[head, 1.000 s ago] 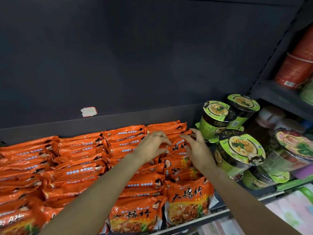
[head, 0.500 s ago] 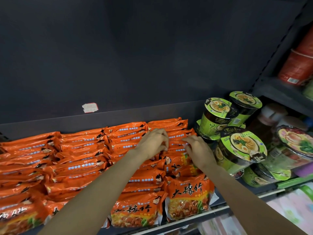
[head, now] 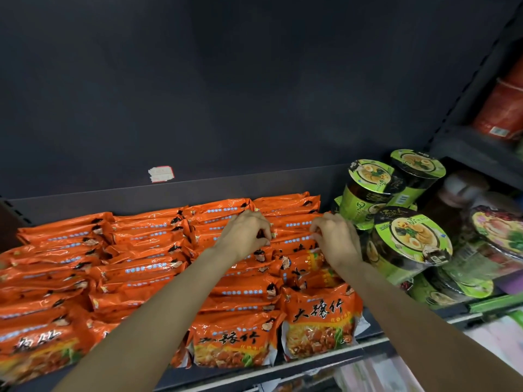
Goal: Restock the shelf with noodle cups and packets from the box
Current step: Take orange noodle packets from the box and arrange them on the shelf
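Observation:
Rows of orange noodle packets (head: 135, 273) stand packed on a dark shelf (head: 325, 360). Both my hands are at the right-hand row, near its back. My left hand (head: 244, 234) has its fingers curled down on the top edge of an orange packet (head: 294, 240) and pinches it. My right hand (head: 335, 239) pinches the same packet's right end. Green noodle cups (head: 368, 188) are stacked just right of my right hand. The box is out of sight.
The shelf's dark back panel carries a small white-and-red sticker (head: 160, 174). Red cups (head: 506, 108) sit on a higher shelf at the far right. Bowl-shaped noodle tubs (head: 498, 230) lie right of the green cups. A lower shelf shows pale goods (head: 486, 343).
My hands lowered from above the right row onto a packet and closed on its top edge. The camera view shifted slightly upward.

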### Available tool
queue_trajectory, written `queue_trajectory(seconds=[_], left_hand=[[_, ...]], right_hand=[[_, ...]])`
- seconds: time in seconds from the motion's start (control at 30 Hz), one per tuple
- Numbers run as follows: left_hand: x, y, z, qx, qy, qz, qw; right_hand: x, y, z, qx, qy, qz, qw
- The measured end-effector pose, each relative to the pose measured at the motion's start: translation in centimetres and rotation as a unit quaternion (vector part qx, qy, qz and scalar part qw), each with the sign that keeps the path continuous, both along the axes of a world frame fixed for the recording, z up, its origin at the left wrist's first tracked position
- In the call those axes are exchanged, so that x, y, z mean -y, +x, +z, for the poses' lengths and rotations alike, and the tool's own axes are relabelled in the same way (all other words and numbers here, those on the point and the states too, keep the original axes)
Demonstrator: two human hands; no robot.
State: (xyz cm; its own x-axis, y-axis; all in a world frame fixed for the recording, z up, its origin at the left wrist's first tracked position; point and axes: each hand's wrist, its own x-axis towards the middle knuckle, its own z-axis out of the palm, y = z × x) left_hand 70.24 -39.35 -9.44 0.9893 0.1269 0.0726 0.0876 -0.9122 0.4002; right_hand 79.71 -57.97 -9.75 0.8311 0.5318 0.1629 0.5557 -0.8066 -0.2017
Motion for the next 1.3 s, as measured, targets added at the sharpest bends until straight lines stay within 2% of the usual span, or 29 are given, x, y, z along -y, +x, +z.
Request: queue_trajectory(seconds=[0.1,0.2,0.3,0.37,0.43,0.63,0.83,0.93,1.03,1.13,1.2,1.3], left_hand=[[0.3,-0.7,-0.2,-0.005,-0.016,-0.009,1.000],[0.9,-1.4,0.0,0.027,-0.045,-0.008,0.999],[1.5,-2.3,0.3,0.004,-0.042,-0.023,0.999],[1.6,-2.9,0.4,-0.034,-0.012,-0.031,0.999],[1.6,-3.5,0.4,-0.058,0.002,-0.034,0.998],[1.8,-4.1,0.3,-0.016,-0.044,-0.005,0.999],[4.3,-2.5,0.1,-0.037,0.008,0.023,0.999],[5.4,-1.5,0.1,-0.009,0.009,0.040,0.999],[6.0,-0.7,0.2,0.030,0.002,0.032,0.999],[5.8,-0.2,0.5,0.072,-0.065,0.043,0.994],[5.9,0.1,0.6,0.084,-0.096,0.046,0.991],[6.8,0.4,0.4,0.076,-0.090,0.023,0.993]], right_hand=[[0.3,-1.0,0.3,-0.022,0.017,0.018,0.999],[1.2,-2.2,0.0,-0.070,0.047,0.074,0.994],[1.7,-3.5,-0.7,-0.119,-0.012,0.113,0.986],[1.4,-3.8,-0.9,-0.101,-0.054,0.104,0.988],[1.1,-3.9,-0.7,-0.075,-0.057,0.075,0.993],[1.8,-4.1,0.9,-0.022,0.067,-0.027,0.997],[2.1,-4.5,0.2,-0.001,0.017,-0.028,0.999],[2.0,-4.2,0.6,-0.023,0.024,-0.018,0.999],[2.3,-3.7,0.8,-0.068,0.073,-0.021,0.995],[2.9,-3.2,0.5,-0.105,0.136,-0.040,0.984],[3.0,-3.2,0.0,-0.117,0.138,-0.039,0.983],[3.1,-3.2,-0.7,-0.131,0.121,-0.035,0.983]])
